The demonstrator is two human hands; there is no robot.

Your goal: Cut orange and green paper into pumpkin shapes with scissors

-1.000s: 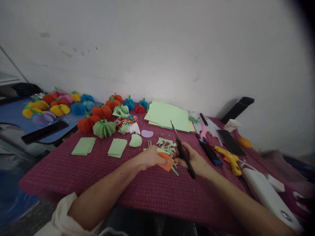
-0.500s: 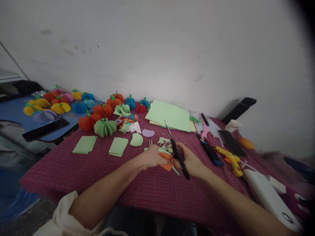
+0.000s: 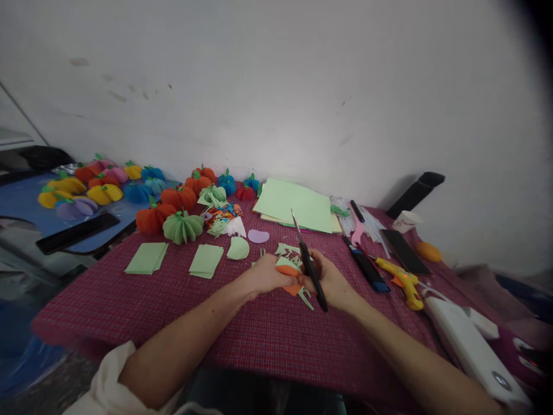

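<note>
Scissors (image 3: pixel 311 274) farther left, cup (image 3: pixel 405 222) contents hidden

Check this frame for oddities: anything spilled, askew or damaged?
Mildly untidy: pale green scraps lie scattered on the checked cloth around the scissors, unlike the flat green paper stack farther left. The wall also has discoloured patches at upper left, possibly worn paint.

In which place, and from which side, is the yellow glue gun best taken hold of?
Probably by its handle, coming from the person's side. The yellow glue gun lies with its handle toward the person and its nozzle pointing away, to the left. The right hand is nearer, but it holds black scissors.
</note>
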